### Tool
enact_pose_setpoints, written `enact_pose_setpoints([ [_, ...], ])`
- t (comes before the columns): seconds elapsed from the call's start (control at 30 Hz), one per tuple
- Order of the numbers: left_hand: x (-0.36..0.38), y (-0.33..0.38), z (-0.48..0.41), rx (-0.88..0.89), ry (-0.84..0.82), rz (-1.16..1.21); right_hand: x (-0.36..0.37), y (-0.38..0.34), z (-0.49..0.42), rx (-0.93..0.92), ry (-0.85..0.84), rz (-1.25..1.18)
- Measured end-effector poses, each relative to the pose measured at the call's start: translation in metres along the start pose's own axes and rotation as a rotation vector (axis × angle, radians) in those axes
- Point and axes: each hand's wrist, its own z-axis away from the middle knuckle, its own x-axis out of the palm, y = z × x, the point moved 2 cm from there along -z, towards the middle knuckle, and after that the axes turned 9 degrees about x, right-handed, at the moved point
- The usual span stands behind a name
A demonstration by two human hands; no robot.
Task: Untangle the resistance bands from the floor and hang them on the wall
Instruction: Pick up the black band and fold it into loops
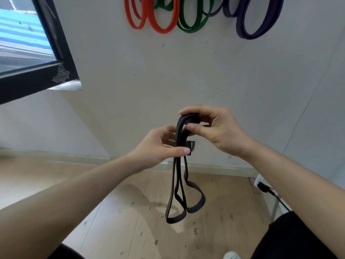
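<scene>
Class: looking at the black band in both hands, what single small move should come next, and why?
Probably lift the black band toward the wall beside the purple bands: both the right hand and left hand pinch its top, and its loops hang free off the floor.

Both forearms reach forward, bare, converging mid-scene. The right hand sits higher and farther, palm down, thumb and forefinger pinched together on the black band. The left hand is just below, palm turned inward, thumb pressing it against curled fingers.
</scene>
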Motion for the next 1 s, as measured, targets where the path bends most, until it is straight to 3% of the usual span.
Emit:
enact_pose_setpoints([
  [0.33,0.027,-0.026,-0.007,-0.070,-0.067,-0.066,-0.026,-0.007,0.000,0.005,0.182,-0.341],
  [0.6,0.030,-0.031,-0.016,-0.084,-0.062,-0.095,-0.043,-0.002,0.000,-0.006,0.237,-0.315],
  [0.83,0.004,-0.036,-0.015,-0.098,0.010,-0.097,-0.065,0.024,0.000,0.092,0.287,-0.198],
  [1.0,-0.011,-0.027,-0.016,-0.083,0.058,-0.133,-0.082,0.055,0.006,0.314,0.127,-0.101],
])
